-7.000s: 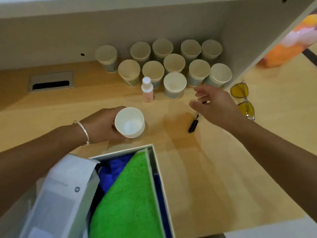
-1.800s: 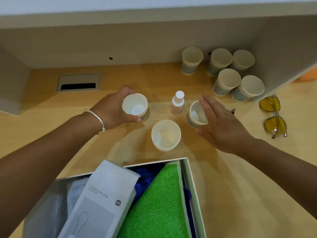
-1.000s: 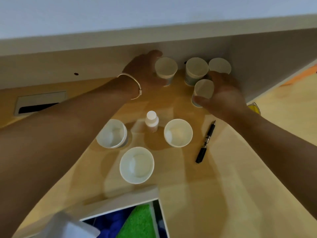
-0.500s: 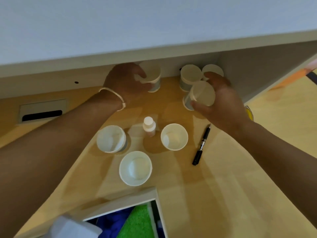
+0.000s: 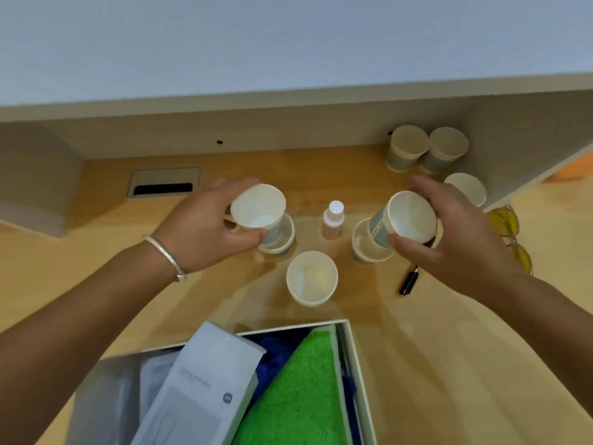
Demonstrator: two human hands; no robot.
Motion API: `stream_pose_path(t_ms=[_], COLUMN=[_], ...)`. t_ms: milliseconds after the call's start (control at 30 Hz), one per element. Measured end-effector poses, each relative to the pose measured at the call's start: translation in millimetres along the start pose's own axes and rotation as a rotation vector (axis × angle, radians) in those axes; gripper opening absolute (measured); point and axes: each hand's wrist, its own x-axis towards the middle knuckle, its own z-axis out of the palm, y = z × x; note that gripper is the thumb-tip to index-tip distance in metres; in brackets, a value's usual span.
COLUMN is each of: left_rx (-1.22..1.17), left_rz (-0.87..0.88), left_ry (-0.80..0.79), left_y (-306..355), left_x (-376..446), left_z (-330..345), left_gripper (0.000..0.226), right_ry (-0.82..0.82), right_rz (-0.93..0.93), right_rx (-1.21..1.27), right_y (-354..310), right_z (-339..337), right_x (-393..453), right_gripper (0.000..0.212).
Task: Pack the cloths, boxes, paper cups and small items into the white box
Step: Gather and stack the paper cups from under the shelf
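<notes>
We are gripping a paper cup in each hand: our left hand (image 5: 205,229) is curling its fingers and thumb around one white cup (image 5: 259,211), mouth tilted toward us, and our right hand (image 5: 449,242) is clamping a second cup (image 5: 407,219) between thumb and fingers, tipped on its side so its grey-blue band is showing. Just beneath the left-hand cup an upright cup stack (image 5: 278,242) is standing on the wooden desk (image 5: 449,348), and just beneath the right-hand cup another upright cup (image 5: 365,248) is sitting. Between the two grips a small white-capped bottle (image 5: 333,220) is standing, and nearer to us than both grips a lone open cup (image 5: 312,278) is resting. Under the right wrist a black pen (image 5: 408,281) is lying; beyond that hand, two upturned cups (image 5: 426,149) are waiting by the back wall, with yellow glasses (image 5: 510,232) off to its outer side. Nearest us, the white box (image 5: 353,348) is holding a green cloth (image 5: 305,396), a blue cloth (image 5: 272,351) and a grey carton (image 5: 205,390).
</notes>
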Motion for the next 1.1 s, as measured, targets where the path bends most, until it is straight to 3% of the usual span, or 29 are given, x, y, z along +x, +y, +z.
stream_pose_path(t_ms=[267, 433, 800, 1000, 1100], left_rx=[0.171, 0.213, 0.238, 0.074, 0.008], left_rz=[-0.043, -0.120, -0.184, -0.100, 0.014], left_ry=[-0.076, -0.136, -0.210, 0.055, 0.059], left_y=[-4.2, -6.1, 5.3, 29.8, 55.2], left_x=[2.0, 8.0, 7.6, -19.5, -35.6], left_z=[31.0, 40.6, 46.2, -3.0, -16.8], left_gripper=[0.077, 0.073, 0.073, 0.075, 0.074], right_ry=[-0.054, -0.127, -0.089, 0.089, 0.114], right_rz=[-0.040, -0.004, 0.054, -0.039, -0.067], right_rx=[-0.165, -0.118, -0.026, 0.036, 0.066], right_y=[11.1, 23.6, 17.0, -14.0, -24.5], right_z=[28.1, 45.5, 51.5, 3.9, -14.0], right_x=[-2.8, -4.3, -7.1, -9.6, -11.1], right_gripper=[0.074, 0.077, 0.073, 0.075, 0.075])
